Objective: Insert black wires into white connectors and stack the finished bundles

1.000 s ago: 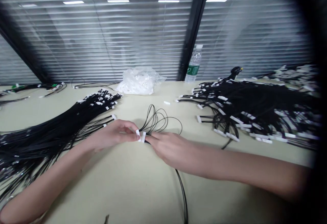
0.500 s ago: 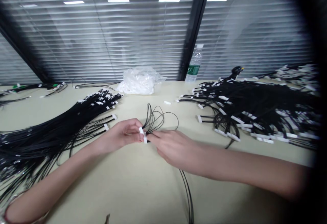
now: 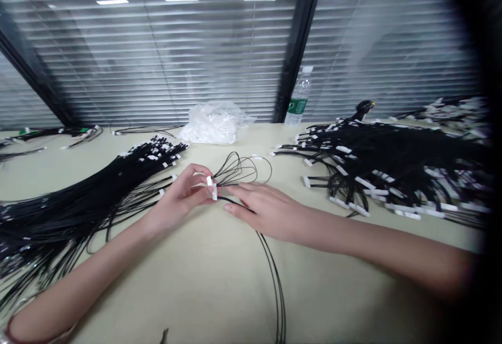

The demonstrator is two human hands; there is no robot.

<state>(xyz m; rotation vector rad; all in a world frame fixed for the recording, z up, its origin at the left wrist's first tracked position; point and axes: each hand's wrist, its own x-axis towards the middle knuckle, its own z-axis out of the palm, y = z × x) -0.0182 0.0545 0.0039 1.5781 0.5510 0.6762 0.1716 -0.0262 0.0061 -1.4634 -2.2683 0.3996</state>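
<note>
Between the thumb and fingers of my left hand [image 3: 186,195] is a white wire connector [image 3: 212,188], held just above the table. Thin black wires [image 3: 235,169] run from it to the right and bend up in loops, while other black wires [image 3: 277,286] trail down toward the near edge. My right hand [image 3: 266,208] is stretched out beside the connector. Its thumb and fingers are apart, with wires passing between and behind them, and I see no firm grip on them.
To the left lies a thick bundle of black cables [image 3: 90,192] with white ends. A large heap of similar cables [image 3: 403,156] lies right. A clear plastic bag [image 3: 217,122] and a bottle [image 3: 298,98] stand at the back, before window blinds [image 3: 164,56].
Both hands and the connector have moved slightly up and away, the left hand also a little left. My right thumb and fingers have spread from the wires beside the connector.
</note>
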